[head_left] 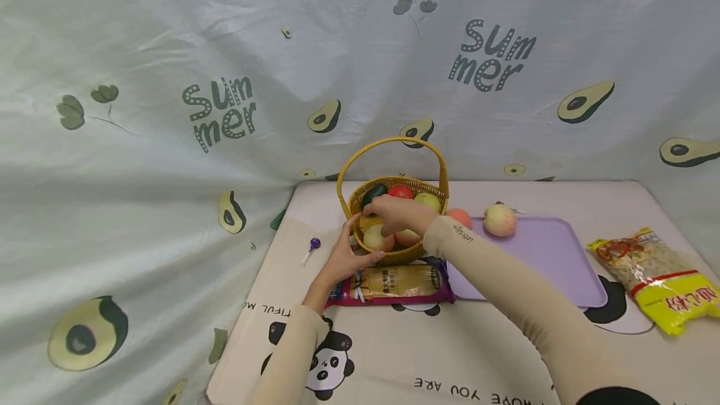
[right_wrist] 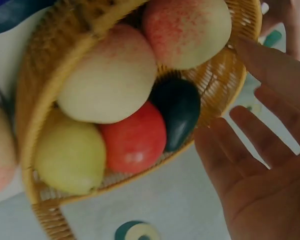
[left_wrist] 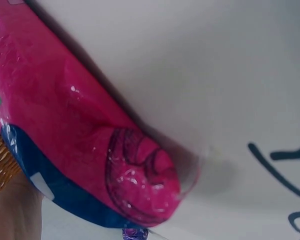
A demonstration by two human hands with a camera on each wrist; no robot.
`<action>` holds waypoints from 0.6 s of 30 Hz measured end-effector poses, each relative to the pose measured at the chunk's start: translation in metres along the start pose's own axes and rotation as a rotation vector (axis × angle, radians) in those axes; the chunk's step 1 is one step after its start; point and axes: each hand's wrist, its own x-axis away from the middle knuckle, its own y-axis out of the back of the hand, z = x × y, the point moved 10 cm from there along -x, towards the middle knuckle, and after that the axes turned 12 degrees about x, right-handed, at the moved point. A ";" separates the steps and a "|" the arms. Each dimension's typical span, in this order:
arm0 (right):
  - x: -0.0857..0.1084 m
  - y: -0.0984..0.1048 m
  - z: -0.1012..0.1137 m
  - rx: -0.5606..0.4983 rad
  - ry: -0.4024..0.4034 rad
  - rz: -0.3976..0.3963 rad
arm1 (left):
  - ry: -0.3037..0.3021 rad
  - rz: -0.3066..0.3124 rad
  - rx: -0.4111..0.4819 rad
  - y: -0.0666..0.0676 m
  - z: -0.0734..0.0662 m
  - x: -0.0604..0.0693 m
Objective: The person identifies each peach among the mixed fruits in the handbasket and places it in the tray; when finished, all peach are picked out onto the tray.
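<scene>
A person's hands work at a yellow wicker basket (head_left: 406, 257) standing near the back of the pale surface (head_left: 472, 342), the right hand (head_left: 400, 214) over its fruit and the left hand (head_left: 344, 259) against its side, thumb and forefinger spread; whether the left grips the rim cannot be told. The right wrist view reveals what the head view conceals: the right hand's fingers extended and apart, holding nothing, beside a dark green fruit (right_wrist: 176, 114), a red fruit (right_wrist: 134, 137), a yellow-green fruit (right_wrist: 70, 152) and two peaches (right_wrist: 187, 32), all inside the basket. The left wrist view shows closely the pink-and-blue end of a noodle package (left_wrist: 90, 115), which lies just in front of the basket. Only the head view takes in the whole lilac tray (head_left: 542, 255) and a yellow bag (head_left: 660, 280) at far right
</scene>
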 end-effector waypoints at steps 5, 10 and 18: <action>-0.011 -0.016 0.001 -0.035 -0.083 0.104 | -0.016 0.004 -0.028 -0.001 0.001 -0.001; -0.014 -0.025 -0.003 0.019 -0.116 0.121 | -0.036 -0.003 -0.044 -0.002 -0.002 -0.001; -0.024 -0.037 -0.002 0.011 -0.121 0.141 | -0.037 -0.017 -0.026 0.002 0.000 0.002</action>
